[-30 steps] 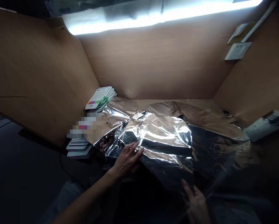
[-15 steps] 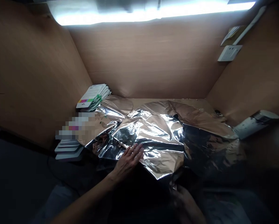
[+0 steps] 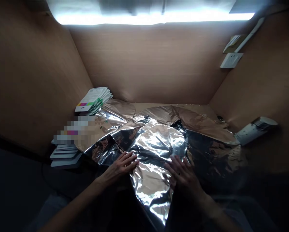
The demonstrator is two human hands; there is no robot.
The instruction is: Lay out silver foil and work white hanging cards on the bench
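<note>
Crumpled shiny silver film (image 3: 156, 138) covers the work surface, and a pointed flap of it (image 3: 153, 183) hangs over the front edge. My left hand (image 3: 124, 164) rests on the left side of the film with its fingers stretched out. On the right side my right hand (image 3: 182, 170) lies palm down, fingers spread, slightly blurred. The film's flap runs down between both hands. Whatever lies beneath the film is hidden.
A stack of printed cards (image 3: 93, 100) leans by the left wall, with another pile of cards (image 3: 65, 156) in front. A white cylinder (image 3: 254, 130) lies tilted at right. Wooden panels enclose the surface; a wall socket (image 3: 231, 60) sits on the right.
My right hand has come up from below the front edge onto the film. My left hand has shifted slightly left and down. The film's front flap now hangs lower toward me.
</note>
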